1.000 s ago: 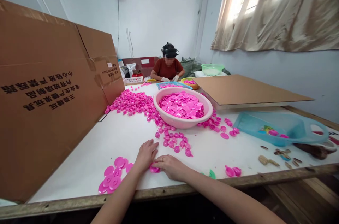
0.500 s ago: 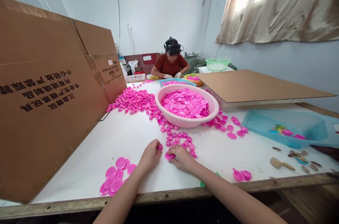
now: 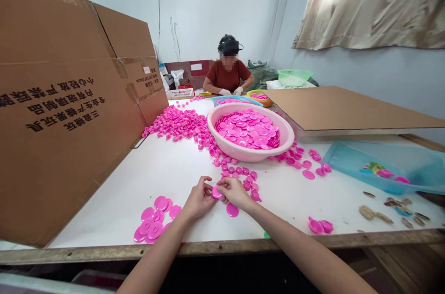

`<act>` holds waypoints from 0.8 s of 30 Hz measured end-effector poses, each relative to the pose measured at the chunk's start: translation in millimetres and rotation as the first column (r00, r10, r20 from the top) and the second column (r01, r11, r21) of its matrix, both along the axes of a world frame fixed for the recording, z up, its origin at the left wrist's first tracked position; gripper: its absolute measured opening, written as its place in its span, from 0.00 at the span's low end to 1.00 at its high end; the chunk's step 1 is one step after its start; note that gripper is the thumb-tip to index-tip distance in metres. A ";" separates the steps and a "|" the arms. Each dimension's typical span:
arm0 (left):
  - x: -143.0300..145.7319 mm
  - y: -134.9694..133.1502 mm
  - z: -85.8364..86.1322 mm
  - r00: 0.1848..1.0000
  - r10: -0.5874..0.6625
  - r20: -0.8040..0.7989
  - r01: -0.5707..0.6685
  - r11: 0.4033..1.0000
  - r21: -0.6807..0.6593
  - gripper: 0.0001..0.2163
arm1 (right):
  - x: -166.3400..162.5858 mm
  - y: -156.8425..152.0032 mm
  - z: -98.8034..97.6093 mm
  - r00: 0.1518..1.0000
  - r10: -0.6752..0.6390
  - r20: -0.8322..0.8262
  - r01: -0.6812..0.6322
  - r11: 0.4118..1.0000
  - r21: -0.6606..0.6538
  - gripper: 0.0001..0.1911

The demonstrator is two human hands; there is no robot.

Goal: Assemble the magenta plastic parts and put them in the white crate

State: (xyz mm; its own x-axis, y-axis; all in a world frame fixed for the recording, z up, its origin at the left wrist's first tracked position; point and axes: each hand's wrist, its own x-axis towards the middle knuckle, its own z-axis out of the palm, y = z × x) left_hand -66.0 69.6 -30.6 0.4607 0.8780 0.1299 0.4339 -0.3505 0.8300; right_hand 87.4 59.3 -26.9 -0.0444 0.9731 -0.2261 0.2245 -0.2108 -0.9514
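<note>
My left hand (image 3: 197,198) and my right hand (image 3: 235,191) meet just above the white table (image 3: 163,178), both pinched on one small pink plastic disc (image 3: 217,192) held between them. Another pink disc (image 3: 232,210) lies flat on the table just below my right hand. A small heap of pink discs (image 3: 153,225) rests to the left of my left hand. Loose small pink caps (image 3: 239,175) lie just beyond my fingers. Behind them stands a pink basin (image 3: 250,146) full of flat pink discs.
A big cardboard sheet (image 3: 69,108) stands along the left. A flat cardboard board (image 3: 340,108) and a blue tray (image 3: 382,171) lie to the right, with two pink pieces (image 3: 320,226) and brown scraps (image 3: 378,214) near the front edge. A person in a red shirt (image 3: 228,76) works at the far end.
Both hands moved away from me toward the loose caps, picked up a pink piece, then lifted it and brought it together between them. One disc now lies beneath my right hand.
</note>
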 end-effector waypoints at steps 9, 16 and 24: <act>-0.5 0.4 -1.8 0.996 -0.022 0.092 0.029 0.996 -0.080 0.23 | -6.7 8.8 -9.1 0.985 0.124 0.123 -0.119 0.992 -0.050 0.05; -3.9 0.0 -1.1 0.992 -0.059 0.108 0.072 0.990 -0.120 0.27 | -15.1 3.2 0.8 0.990 0.095 0.102 -0.081 0.987 -0.138 0.04; 18.8 13.1 5.7 0.977 0.181 -0.112 -0.191 0.978 -0.081 0.14 | -18.0 -5.3 -16.4 0.999 0.007 -0.032 -0.011 0.993 -0.114 0.06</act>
State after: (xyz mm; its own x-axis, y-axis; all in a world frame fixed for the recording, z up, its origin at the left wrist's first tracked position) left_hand -47.2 82.7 -24.9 0.2951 0.9554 0.0059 0.5693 -0.1809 0.8020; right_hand 69.4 54.0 -43.3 -0.0621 0.9407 -0.3336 0.1972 -0.3161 -0.9280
